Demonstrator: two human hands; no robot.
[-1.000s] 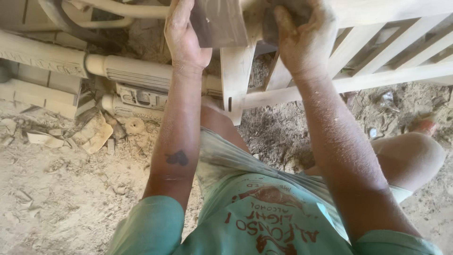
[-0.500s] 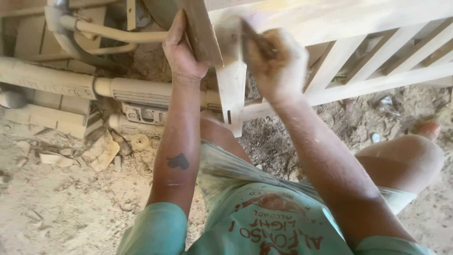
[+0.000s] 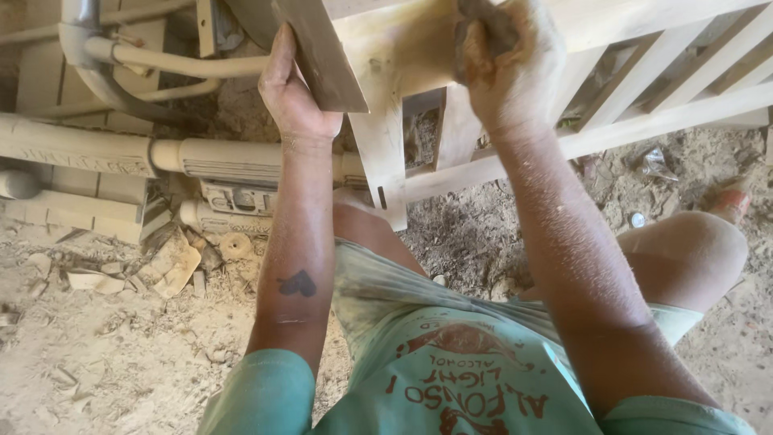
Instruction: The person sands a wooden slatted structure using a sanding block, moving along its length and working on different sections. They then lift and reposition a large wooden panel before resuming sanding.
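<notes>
Right hand is clenching a dark sanding pad, pressing it against the pale wooden frame at its top rail. Left hand is gripping the frame's dark angled board, steadying it above the sawdust-covered floor.

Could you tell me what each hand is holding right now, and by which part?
The left hand grips the dark wooden board by its lower edge. The right hand clutches a brown sanding pad, wrapped around its lower part, against the pale wooden frame.

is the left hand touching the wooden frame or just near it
Touching. The head view shows the left hand gripping the dark edge of the wooden frame, fingers wrapped behind it.
</notes>
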